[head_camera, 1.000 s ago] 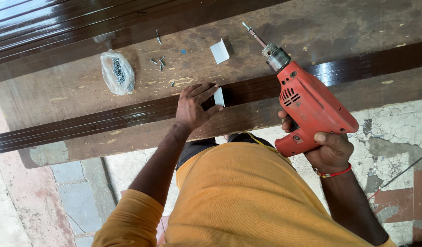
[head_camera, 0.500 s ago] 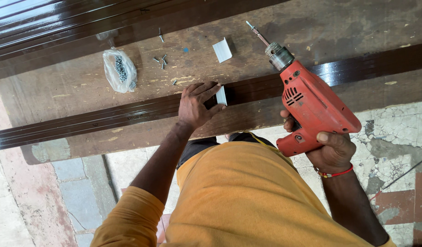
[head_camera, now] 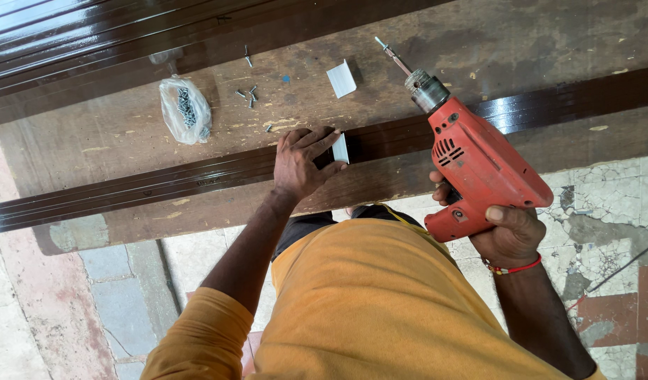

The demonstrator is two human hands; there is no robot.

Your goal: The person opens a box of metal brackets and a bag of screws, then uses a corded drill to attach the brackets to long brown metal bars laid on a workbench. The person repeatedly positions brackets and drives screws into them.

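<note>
Red drill [head_camera: 478, 165] gripped in our right hand [head_camera: 510, 232]; left hand [head_camera: 299, 162] spread, pressing white bracket [head_camera: 341, 148] on the dark strip [head_camera: 162, 186]; no screw driven yet.

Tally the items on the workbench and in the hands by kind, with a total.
Red power drill, in right hand: 1
White brackets, one under left hand at, one loose: 2
Plastic bag of screws: 1
Dark brown moulding strip: 1
Loose screws: about 6
Total: about 11

Red drill [head_camera: 478, 165]; glossy dark-brown strip [head_camera: 162, 186]; white, perhaps plastic, bracket [head_camera: 340, 148].
</note>
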